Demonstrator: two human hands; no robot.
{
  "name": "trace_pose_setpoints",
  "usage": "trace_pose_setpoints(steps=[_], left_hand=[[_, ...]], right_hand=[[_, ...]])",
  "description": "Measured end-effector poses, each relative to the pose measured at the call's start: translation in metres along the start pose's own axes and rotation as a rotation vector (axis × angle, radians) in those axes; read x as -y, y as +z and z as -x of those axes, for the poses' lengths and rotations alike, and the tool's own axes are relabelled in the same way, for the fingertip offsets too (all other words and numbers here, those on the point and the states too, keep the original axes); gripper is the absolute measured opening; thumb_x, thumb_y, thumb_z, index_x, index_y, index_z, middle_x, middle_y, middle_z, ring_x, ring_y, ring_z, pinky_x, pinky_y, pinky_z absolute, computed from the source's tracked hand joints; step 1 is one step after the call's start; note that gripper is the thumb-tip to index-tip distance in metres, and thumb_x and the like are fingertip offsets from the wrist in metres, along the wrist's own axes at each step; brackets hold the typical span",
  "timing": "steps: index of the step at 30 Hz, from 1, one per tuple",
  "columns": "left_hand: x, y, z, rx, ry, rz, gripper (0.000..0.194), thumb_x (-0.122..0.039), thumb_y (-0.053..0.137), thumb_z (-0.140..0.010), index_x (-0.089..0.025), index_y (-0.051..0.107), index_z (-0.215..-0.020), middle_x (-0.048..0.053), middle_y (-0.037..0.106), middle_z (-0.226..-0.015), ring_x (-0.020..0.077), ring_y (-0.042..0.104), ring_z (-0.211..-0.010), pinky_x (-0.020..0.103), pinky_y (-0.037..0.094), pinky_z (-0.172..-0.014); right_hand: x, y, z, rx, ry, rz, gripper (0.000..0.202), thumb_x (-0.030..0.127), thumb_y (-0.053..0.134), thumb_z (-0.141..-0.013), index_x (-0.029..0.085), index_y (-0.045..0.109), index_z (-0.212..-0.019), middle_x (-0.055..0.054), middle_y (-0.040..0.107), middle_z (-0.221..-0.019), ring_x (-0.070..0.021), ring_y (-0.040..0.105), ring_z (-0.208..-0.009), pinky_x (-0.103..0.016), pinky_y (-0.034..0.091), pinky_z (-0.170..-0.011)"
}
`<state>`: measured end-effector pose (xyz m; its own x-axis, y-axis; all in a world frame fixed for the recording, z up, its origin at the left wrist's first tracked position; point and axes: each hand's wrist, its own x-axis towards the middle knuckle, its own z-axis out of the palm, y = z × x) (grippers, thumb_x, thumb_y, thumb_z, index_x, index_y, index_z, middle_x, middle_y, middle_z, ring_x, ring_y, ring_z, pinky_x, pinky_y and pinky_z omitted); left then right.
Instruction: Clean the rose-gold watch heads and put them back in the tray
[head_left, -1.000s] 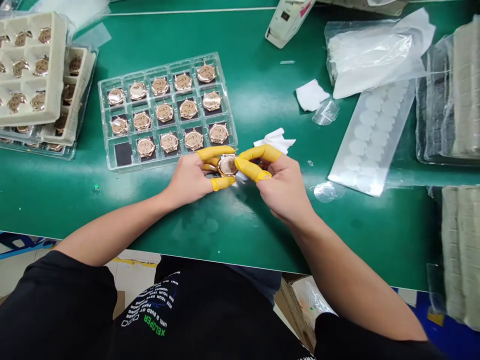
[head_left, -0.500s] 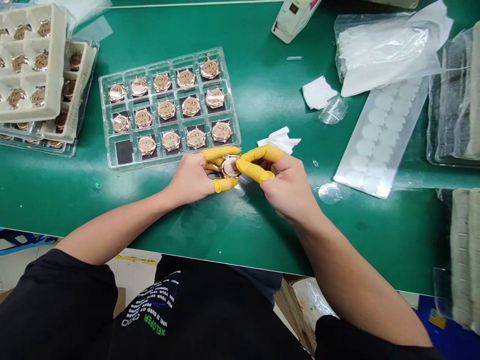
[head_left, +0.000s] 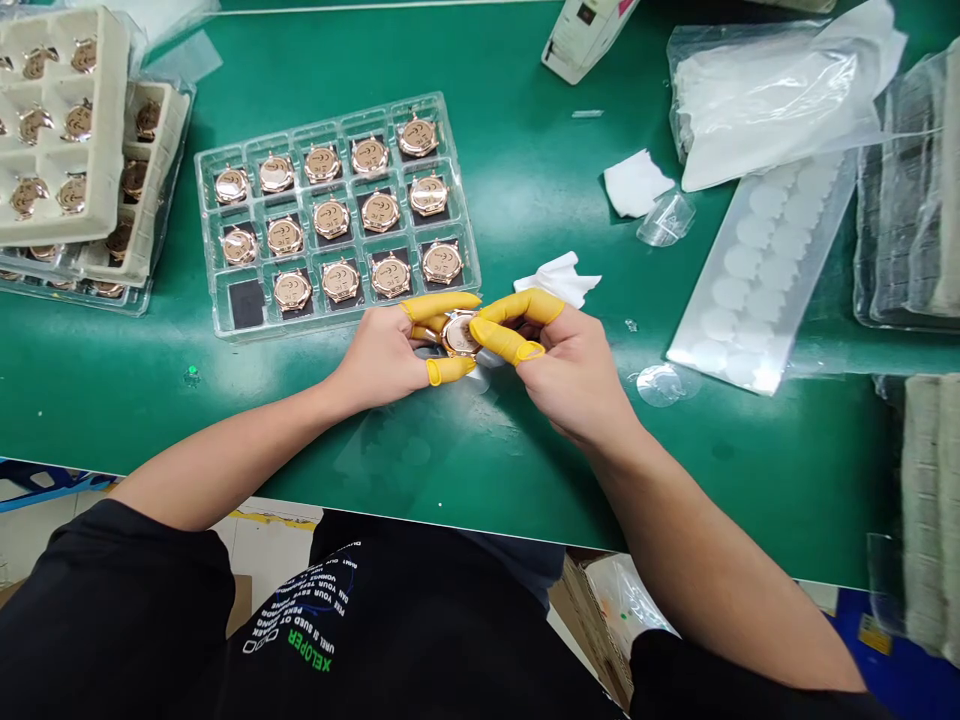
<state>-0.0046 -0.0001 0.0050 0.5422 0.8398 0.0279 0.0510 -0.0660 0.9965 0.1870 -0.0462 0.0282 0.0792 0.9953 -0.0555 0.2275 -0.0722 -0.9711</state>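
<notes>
Between my hands is a round rose-gold watch case (head_left: 460, 334), its back facing up. My left hand (head_left: 405, 345), with yellow finger cots, grips the case by its edges from the left. From the right, my right hand (head_left: 551, 350), also in yellow finger cots, has its thumb and forefinger pressed together at the case's right side. Just beyond my left hand lies a clear plastic tray (head_left: 210, 290) with several similar watch cases, backs up, on dark pads. The tray's front left compartment holds only a dark pad (head_left: 247, 303).
Stacked trays of watch cases (head_left: 101, 225) stand at the far left. On the right are a crumpled white cloth (head_left: 559, 280), a sheet of round film stickers (head_left: 750, 270), a plastic bag (head_left: 765, 100) and more trays (head_left: 907, 220). A white device (head_left: 581, 40) stands at the back.
The view has shifted very slightly. Both hands stay around the watch case, with no other clear movement.
</notes>
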Motion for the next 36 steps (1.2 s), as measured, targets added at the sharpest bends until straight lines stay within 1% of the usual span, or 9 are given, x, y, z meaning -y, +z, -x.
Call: trace_pose_setpoints(steps=[15,18,21,24,26,28,30,34,36], left_hand=[[-0.002,0.0,0.0,-0.012,0.004,-0.009,0.061,-0.018,0.088,-0.069,-0.017,0.072,-0.128,0.005,0.082,-0.108,0.0213,0.08,-0.094,0.033,0.069,-0.089],[-0.002,0.0,0.0,-0.033,-0.004,-0.032,0.059,-0.019,0.088,-0.069,-0.018,0.073,-0.127,0.006,0.081,-0.11,0.0212,0.079,-0.093,0.034,0.068,-0.089],[-0.001,0.0,0.0,-0.04,-0.012,-0.052,0.059,-0.02,0.088,-0.069,-0.019,0.074,-0.126,0.004,0.081,-0.102,0.0199,0.078,-0.089,0.036,0.069,-0.089],[-0.001,0.001,0.0,-0.042,-0.009,-0.039,0.059,-0.02,0.088,-0.069,-0.019,0.074,-0.126,0.003,0.08,-0.096,0.0182,0.077,-0.085,0.034,0.069,-0.086],[-0.002,0.001,0.0,-0.044,-0.022,-0.036,0.058,-0.021,0.086,-0.069,-0.018,0.074,-0.125,0.003,0.08,-0.099,0.0179,0.077,-0.085,0.034,0.068,-0.086],[-0.004,0.001,0.0,-0.042,-0.052,-0.041,0.057,-0.021,0.085,-0.07,-0.018,0.073,-0.126,0.004,0.08,-0.1,0.0183,0.077,-0.087,0.035,0.068,-0.087],[-0.006,0.002,0.001,-0.039,-0.075,-0.045,0.058,-0.022,0.085,-0.071,-0.018,0.073,-0.127,0.004,0.08,-0.1,0.0186,0.077,-0.088,0.035,0.067,-0.088],[-0.007,0.002,0.001,-0.045,-0.074,-0.025,0.057,-0.021,0.085,-0.07,-0.018,0.074,-0.126,0.004,0.08,-0.101,0.0182,0.075,-0.088,0.035,0.066,-0.089],[-0.006,0.002,0.0,-0.047,-0.065,-0.025,0.057,-0.021,0.085,-0.07,-0.018,0.074,-0.125,0.005,0.079,-0.101,0.0177,0.075,-0.087,0.035,0.065,-0.089]], right_hand=[[-0.002,0.003,-0.001,0.009,-0.039,0.059,0.019,0.043,0.077,-0.086,0.026,0.073,-0.093,-0.002,0.073,-0.091,-0.0204,0.065,-0.088,-0.04,0.052,-0.081],[0.014,-0.015,-0.001,-0.133,-0.143,0.135,0.026,0.043,0.076,-0.088,0.028,0.072,-0.109,-0.005,0.073,-0.103,-0.0235,0.066,-0.095,-0.042,0.051,-0.082],[0.031,-0.049,0.013,-0.244,-0.191,0.488,0.029,0.043,0.075,-0.089,0.029,0.072,-0.114,-0.01,0.071,-0.108,-0.0294,0.064,-0.101,-0.047,0.047,-0.081],[0.026,-0.076,0.042,-0.234,-0.187,0.957,0.029,0.052,0.077,-0.084,0.029,0.075,-0.101,-0.011,0.065,-0.085,-0.0305,0.056,-0.08,-0.046,0.038,-0.067],[0.013,-0.079,0.06,-0.149,-0.155,1.036,0.027,0.043,0.07,-0.087,0.025,0.074,-0.107,-0.013,0.064,-0.087,-0.0304,0.056,-0.079,-0.044,0.039,-0.065],[-0.001,-0.076,0.074,-0.067,-0.087,1.006,0.029,0.026,0.061,-0.087,0.023,0.072,-0.113,-0.013,0.066,-0.103,-0.0287,0.059,-0.083,-0.042,0.044,-0.067],[-0.012,-0.074,0.081,-0.036,-0.028,0.953,0.029,0.017,0.057,-0.083,0.022,0.07,-0.108,-0.012,0.067,-0.112,-0.0233,0.062,-0.079,-0.038,0.046,-0.065],[-0.023,-0.086,0.081,0.033,0.016,0.859,0.007,0.02,0.064,-0.077,0.022,0.063,-0.083,-0.002,0.067,-0.075,-0.0151,0.054,-0.052,-0.03,0.039,-0.048],[-0.02,-0.093,0.077,0.104,-0.047,0.784,0.013,0.019,0.064,-0.078,0.023,0.065,-0.091,0.001,0.064,-0.066,-0.0148,0.054,-0.049,-0.029,0.04,-0.046]])
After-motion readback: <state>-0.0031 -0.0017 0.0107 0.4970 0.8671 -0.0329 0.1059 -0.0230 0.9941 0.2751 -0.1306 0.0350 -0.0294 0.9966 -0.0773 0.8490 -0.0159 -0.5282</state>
